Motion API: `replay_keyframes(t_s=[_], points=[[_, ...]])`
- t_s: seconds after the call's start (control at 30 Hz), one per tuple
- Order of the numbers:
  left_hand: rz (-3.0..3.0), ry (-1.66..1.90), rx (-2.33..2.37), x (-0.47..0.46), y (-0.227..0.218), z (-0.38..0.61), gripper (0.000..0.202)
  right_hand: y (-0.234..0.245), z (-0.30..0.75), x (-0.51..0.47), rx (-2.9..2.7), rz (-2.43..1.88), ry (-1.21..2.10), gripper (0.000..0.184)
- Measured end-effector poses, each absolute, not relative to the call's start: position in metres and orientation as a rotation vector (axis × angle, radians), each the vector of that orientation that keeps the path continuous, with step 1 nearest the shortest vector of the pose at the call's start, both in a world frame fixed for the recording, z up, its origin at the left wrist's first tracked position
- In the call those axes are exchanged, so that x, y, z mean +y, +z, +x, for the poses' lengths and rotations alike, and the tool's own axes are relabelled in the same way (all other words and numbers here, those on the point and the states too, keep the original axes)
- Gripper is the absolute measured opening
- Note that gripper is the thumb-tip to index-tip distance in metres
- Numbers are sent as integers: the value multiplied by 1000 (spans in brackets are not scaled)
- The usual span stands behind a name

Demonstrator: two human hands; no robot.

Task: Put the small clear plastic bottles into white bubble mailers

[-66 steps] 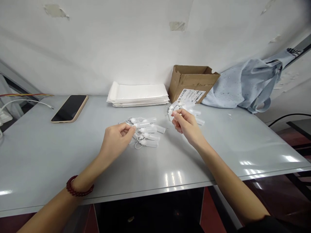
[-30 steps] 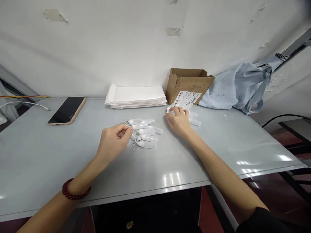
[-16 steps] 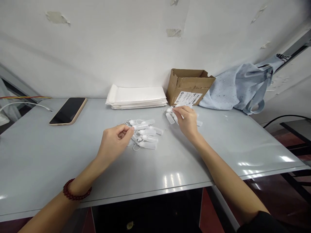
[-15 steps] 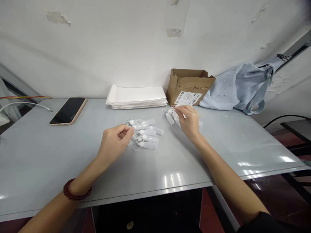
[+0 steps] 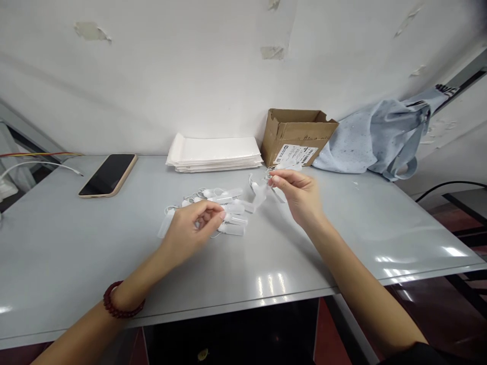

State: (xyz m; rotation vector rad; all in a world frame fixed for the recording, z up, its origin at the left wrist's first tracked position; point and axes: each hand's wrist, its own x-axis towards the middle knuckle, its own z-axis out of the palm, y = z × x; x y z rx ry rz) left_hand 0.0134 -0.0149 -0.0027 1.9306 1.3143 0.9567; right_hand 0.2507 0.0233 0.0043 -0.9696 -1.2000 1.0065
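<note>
Small translucent plastic bottles [image 5: 233, 229] with white caps and thin loops lie in a loose group near the table's middle. Over the left part of this group is my left hand [image 5: 192, 228], thumb and forefinger pinched together beside a white cap; what they grip, if anything, is hidden. My right hand [image 5: 302, 196] is closed, its thumb and forefinger pinching a blurred small plastic bottle [image 5: 260, 196] that slants down to the left. More bottles lie behind and beneath the right fingers, partly covered.
Against the wall lies a stack of white padded envelopes [image 5: 216, 152]. An open cardboard box [image 5: 279, 139] with a label stands right of it, beside a light blue cloth bag [image 5: 361, 139]. A phone [image 5: 108, 175] rests at the left of the grey table [image 5: 95, 243].
My left hand has moved right and nearer, uncovering bottles at the group's left. My right hand has come slightly down, and a blurred bottle now hangs left of its fingertips.
</note>
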Motion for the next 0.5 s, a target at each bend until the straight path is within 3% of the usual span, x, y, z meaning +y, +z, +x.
replay_keyframes(t_s=[0.17,0.37,0.5], points=[[1975,880,1077,-19,-4,20,35,4,226,5,-1170,-833,1320,6],[1988,826,1047,-20,0,24,20,-2,208,-7,-1175,-812,1364,6],[1952,738,1061,-21,3,26,21,-2,206,-11,-1132,-781,1396,5]])
